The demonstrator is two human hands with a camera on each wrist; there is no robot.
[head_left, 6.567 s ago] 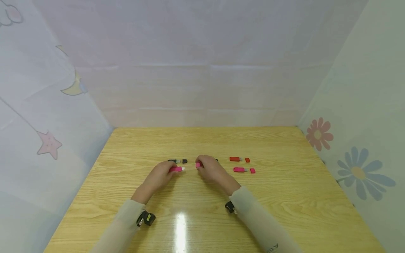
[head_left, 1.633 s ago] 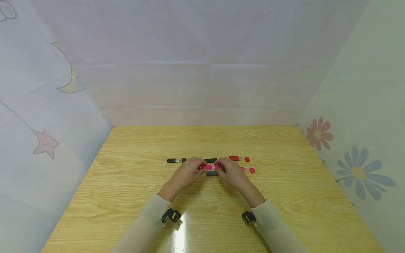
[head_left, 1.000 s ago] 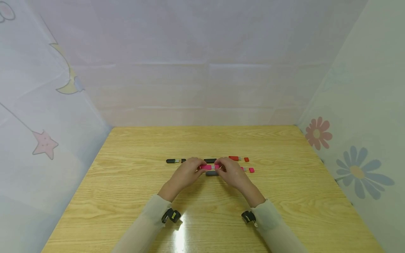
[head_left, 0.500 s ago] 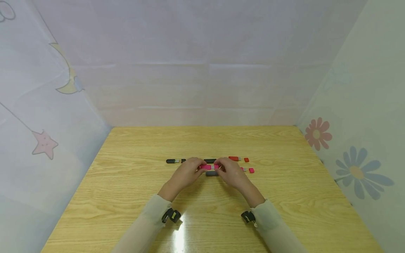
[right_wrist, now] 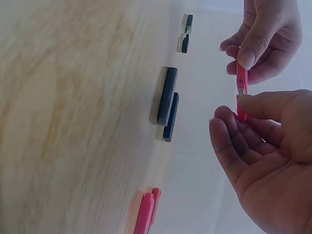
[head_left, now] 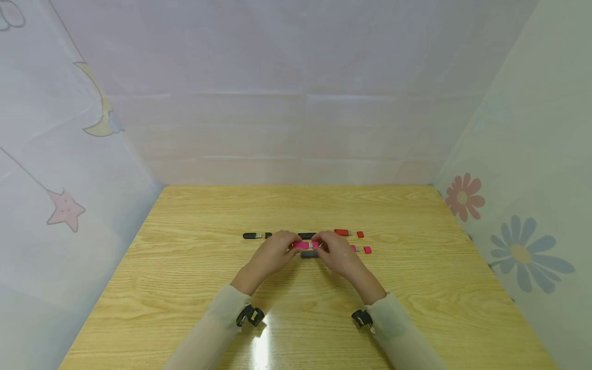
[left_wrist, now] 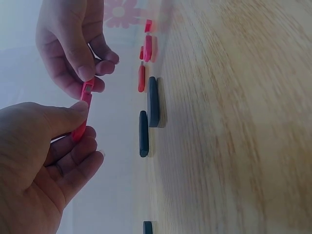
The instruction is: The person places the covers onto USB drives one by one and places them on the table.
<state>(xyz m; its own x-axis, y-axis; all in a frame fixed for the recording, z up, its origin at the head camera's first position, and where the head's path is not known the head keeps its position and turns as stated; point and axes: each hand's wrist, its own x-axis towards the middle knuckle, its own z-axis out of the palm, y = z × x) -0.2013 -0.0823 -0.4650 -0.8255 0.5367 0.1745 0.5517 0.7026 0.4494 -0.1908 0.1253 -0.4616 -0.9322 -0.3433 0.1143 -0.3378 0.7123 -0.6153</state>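
My left hand [head_left: 273, 253] pinches the body of a pink USB stick [left_wrist: 80, 127] between thumb and fingers. Its metal plug points toward my right hand [head_left: 339, 254], which pinches the matching pink cap [left_wrist: 88, 87]. The cap sits at the plug's end, in line with the body, and a short strip of metal shows between them. Both wrist views show the pair held above the table. A closed black stick [head_left: 307, 235] lies just beyond the hands, and a closed dark grey one [head_left: 309, 254] lies on the near side, partly covered by the right fingers.
On the wooden table [head_left: 296, 329], an uncapped black USB stick [head_left: 251, 236] lies left with its cap [head_left: 268, 235]. To the right are an uncapped red stick [head_left: 341, 232], its cap [head_left: 360, 234], and a second pink stick, partly hidden, with its cap [head_left: 367, 250].
From being apart, the hands have come together at the middle, bringing pink stick and cap into line. Over the last second the cap has edged left, leaving slightly less plug exposed.
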